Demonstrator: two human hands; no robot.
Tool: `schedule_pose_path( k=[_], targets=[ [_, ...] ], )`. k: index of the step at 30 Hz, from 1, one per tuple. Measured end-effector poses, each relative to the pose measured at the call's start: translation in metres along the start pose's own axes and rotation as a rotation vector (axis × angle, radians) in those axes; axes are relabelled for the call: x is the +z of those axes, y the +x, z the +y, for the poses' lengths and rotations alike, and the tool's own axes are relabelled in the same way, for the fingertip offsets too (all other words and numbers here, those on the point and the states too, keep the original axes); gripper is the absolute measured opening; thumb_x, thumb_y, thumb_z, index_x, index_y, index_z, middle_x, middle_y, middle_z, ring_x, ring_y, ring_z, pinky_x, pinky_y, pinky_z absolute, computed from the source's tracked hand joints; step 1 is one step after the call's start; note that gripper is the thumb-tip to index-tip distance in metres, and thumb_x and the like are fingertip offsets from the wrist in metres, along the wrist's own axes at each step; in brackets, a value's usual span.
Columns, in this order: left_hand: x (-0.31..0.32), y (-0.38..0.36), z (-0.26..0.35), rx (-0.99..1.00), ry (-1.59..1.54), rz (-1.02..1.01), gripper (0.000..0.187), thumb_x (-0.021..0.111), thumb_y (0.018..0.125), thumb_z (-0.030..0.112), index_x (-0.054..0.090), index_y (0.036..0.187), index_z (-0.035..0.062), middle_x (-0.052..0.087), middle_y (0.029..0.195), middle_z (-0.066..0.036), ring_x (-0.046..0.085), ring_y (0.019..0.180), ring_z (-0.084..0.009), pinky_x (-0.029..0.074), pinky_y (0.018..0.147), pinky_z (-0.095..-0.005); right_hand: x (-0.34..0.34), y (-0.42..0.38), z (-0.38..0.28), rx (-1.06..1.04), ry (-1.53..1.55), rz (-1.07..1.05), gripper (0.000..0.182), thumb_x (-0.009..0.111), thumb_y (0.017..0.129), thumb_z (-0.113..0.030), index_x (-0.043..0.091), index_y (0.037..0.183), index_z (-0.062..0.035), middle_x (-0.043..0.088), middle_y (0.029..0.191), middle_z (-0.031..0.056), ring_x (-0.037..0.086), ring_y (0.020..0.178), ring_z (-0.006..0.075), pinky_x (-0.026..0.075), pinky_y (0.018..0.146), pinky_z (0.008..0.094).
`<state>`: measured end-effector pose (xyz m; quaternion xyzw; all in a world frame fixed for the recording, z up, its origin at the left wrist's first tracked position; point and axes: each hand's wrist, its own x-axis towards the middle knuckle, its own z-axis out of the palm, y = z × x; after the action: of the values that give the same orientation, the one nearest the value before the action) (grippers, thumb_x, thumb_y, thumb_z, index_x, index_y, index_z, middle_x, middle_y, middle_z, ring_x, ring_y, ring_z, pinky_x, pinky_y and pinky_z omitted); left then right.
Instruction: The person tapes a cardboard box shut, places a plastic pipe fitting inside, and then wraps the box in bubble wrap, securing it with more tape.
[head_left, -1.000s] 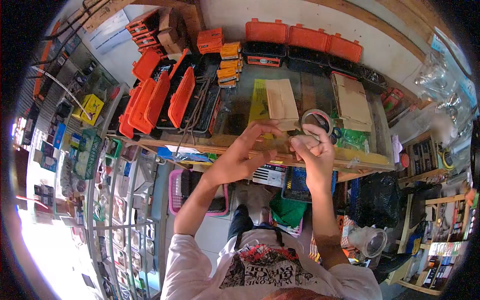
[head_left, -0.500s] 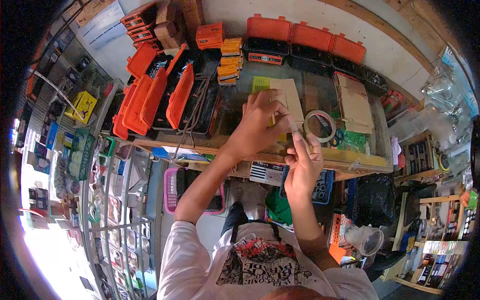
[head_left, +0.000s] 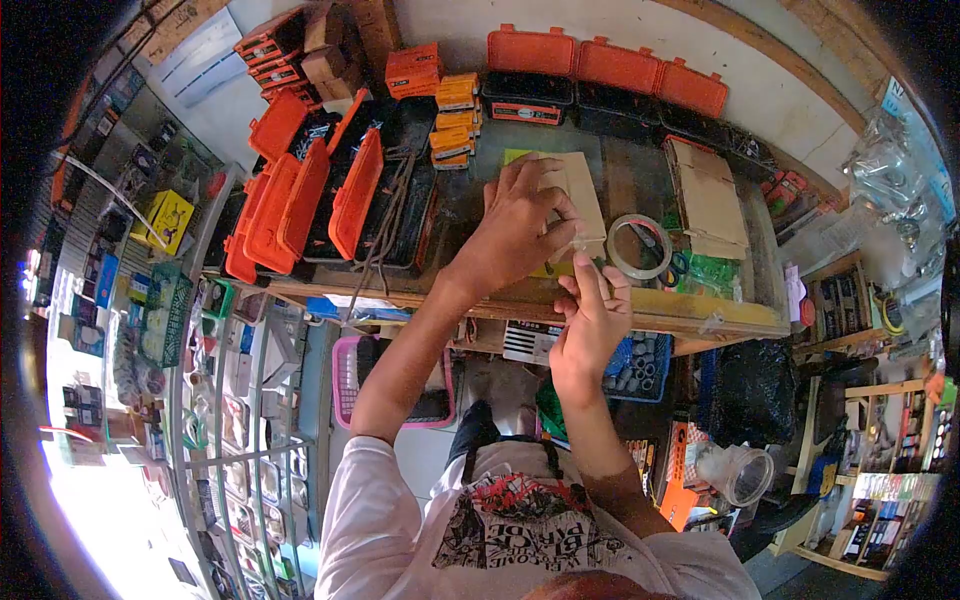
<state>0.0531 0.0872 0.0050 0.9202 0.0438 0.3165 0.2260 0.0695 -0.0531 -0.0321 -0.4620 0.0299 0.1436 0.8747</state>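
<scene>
At the upper left of the frame, open orange cases (head_left: 300, 190) stand side by side on the wooden bench (head_left: 700, 315), with cords draped over their dark trays. Just right of them, near the frame's centre, the left hand (head_left: 515, 230) lies palm down on a flat tan cardboard box (head_left: 580, 195), fingers spread, pressing rather than gripping; a yellow-green sheet (head_left: 515, 158) shows beneath the box. Below and slightly right, the right hand (head_left: 590, 320) rises from the bench's front edge, its thumb and forefinger pinched together on a thin clear strip at the box's lower corner; what the strip is cannot be told. Right of the box lies a roll of clear tape (head_left: 640, 247), then folded cardboard (head_left: 710, 205). Closed orange cases (head_left: 600, 65) line the back wall.
</scene>
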Motion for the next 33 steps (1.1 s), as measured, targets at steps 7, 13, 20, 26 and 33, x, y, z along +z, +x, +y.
schedule_pose_path(
  k=[7, 13, 20, 26, 33],
  targets=[
    [0.003, 0.000, -0.009, 0.054, -0.102, -0.084, 0.020, 0.067, 0.090, 0.025, 0.061, 0.098, 0.0079, 0.056, 0.135, -0.013, 0.047, 0.132, -0.0347, 0.034, 0.110, -0.0497, -0.003, 0.005, 0.008, -0.021, -0.001, -0.032, 0.038, 0.082, 0.083, -0.019, 0.049, 0.100, -0.0115, 0.070, 0.094, 0.0065, 0.067, 0.078, 0.0146, 0.049, 0.056, 0.0246],
    [0.002, 0.002, -0.012, -0.015, -0.116, -0.111, 0.019, 0.067, 0.091, 0.022, 0.060, 0.102, 0.0076, 0.061, 0.128, -0.011, 0.051, 0.128, -0.0341, 0.036, 0.106, -0.0484, -0.003, 0.002, 0.005, -0.019, 0.016, -0.043, 0.036, 0.080, 0.085, -0.018, 0.048, 0.098, -0.0118, 0.070, 0.095, 0.0077, 0.068, 0.082, 0.0154, 0.050, 0.055, 0.0258],
    [0.008, -0.001, -0.016, -0.019, -0.200, -0.054, 0.020, 0.061, 0.094, 0.018, 0.059, 0.106, 0.0027, 0.063, 0.121, -0.018, 0.056, 0.118, -0.0390, 0.042, 0.100, -0.0483, -0.003, 0.002, -0.001, -0.033, -0.003, -0.022, 0.032, 0.078, 0.087, -0.016, 0.049, 0.100, -0.0120, 0.070, 0.099, 0.0088, 0.069, 0.083, 0.0177, 0.049, 0.054, 0.0255],
    [0.016, -0.009, -0.018, -0.092, -0.390, -0.031, 0.027, 0.053, 0.099, 0.021, 0.061, 0.112, -0.0007, 0.059, 0.127, -0.025, 0.051, 0.126, -0.0414, 0.036, 0.107, -0.0484, -0.002, -0.004, 0.001, -0.075, 0.014, -0.041, 0.031, 0.078, 0.087, -0.014, 0.050, 0.102, -0.0116, 0.071, 0.100, 0.0087, 0.069, 0.079, 0.0176, 0.046, 0.052, 0.0241],
    [0.013, -0.012, -0.023, -0.072, -0.397, -0.086, 0.032, 0.046, 0.104, 0.025, 0.062, 0.112, -0.0015, 0.060, 0.128, -0.024, 0.049, 0.130, -0.0395, 0.035, 0.112, -0.0453, 0.002, -0.001, -0.003, 0.015, -0.010, 0.002, 0.037, 0.081, 0.084, -0.017, 0.050, 0.104, -0.0115, 0.071, 0.099, 0.0080, 0.068, 0.071, 0.0165, 0.041, 0.048, 0.0233]
  ],
)
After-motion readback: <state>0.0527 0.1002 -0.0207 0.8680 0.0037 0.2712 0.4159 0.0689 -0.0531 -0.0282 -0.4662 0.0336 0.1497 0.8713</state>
